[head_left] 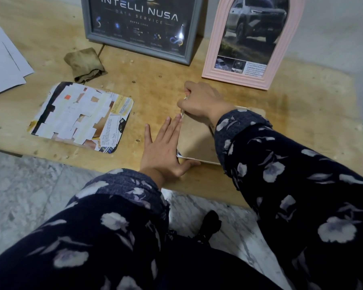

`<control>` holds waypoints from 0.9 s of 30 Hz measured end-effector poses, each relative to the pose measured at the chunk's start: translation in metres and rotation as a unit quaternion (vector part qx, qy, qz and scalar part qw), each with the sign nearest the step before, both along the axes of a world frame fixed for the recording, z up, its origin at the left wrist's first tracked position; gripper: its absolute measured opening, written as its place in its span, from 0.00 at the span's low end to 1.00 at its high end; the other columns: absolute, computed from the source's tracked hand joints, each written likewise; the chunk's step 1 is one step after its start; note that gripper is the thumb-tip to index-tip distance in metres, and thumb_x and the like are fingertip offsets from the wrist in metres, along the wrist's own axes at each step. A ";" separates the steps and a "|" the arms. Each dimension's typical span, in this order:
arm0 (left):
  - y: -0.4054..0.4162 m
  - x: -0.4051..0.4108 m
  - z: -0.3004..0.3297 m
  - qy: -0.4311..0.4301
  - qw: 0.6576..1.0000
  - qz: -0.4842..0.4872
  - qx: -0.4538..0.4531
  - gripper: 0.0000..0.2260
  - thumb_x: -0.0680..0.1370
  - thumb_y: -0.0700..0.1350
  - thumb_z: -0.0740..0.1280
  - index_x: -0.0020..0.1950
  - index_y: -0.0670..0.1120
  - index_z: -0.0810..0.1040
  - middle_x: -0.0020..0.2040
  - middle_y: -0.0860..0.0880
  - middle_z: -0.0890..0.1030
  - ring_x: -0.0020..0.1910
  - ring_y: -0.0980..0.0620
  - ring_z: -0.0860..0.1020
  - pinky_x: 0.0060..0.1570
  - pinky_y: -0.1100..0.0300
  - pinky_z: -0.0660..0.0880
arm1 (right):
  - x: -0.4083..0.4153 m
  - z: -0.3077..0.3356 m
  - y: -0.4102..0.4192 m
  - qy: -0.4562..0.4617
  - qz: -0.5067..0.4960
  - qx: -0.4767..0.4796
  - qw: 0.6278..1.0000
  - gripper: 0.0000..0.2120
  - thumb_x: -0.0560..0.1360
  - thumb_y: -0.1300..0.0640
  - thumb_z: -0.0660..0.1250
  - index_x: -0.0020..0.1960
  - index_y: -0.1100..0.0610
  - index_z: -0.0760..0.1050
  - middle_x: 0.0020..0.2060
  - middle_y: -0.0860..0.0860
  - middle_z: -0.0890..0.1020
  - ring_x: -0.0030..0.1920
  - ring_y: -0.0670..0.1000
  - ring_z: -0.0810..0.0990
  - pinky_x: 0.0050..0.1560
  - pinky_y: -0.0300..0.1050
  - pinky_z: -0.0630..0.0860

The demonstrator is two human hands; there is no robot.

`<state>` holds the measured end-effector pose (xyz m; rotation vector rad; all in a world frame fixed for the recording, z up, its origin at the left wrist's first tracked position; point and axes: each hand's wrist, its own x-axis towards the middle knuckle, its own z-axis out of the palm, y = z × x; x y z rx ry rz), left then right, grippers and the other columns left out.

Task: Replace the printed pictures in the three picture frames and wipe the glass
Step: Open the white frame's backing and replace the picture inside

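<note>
A third picture frame (195, 141) lies face down on the wooden table (155, 84), its brown backing board up and a pale rim showing. My left hand (164, 147) lies flat against its left edge, fingers straight and thumb along the near edge. My right hand (201, 99) curls over the frame's far left corner and pinches something small there. A grey frame (141, 28) with a dark "Intelli Nusa" print and a pink arched frame (249, 40) with a car print stand at the back. A printed picture with rounded corners (80, 118) lies flat to the left.
A crumpled brownish cloth (85, 64) sits in front of the grey frame. White paper sheets (5, 59) lie at the far left. The table's near edge runs just below my left hand, with marble floor (30, 195) beneath. A grey wall stands behind the frames.
</note>
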<state>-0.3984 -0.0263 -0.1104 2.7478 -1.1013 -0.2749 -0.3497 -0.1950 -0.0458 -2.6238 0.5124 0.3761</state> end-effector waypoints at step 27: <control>-0.001 -0.001 0.001 0.009 1.000 -0.006 -0.001 0.51 0.66 0.78 0.46 0.79 0.49 0.37 0.78 0.56 0.36 0.77 0.55 0.39 0.71 0.35 0.39 | 0.001 0.000 0.003 0.019 -0.030 -0.047 0.998 0.20 0.68 0.47 0.63 0.55 0.56 0.78 0.61 0.52 0.66 0.56 0.56 0.73 0.59 0.58 0.71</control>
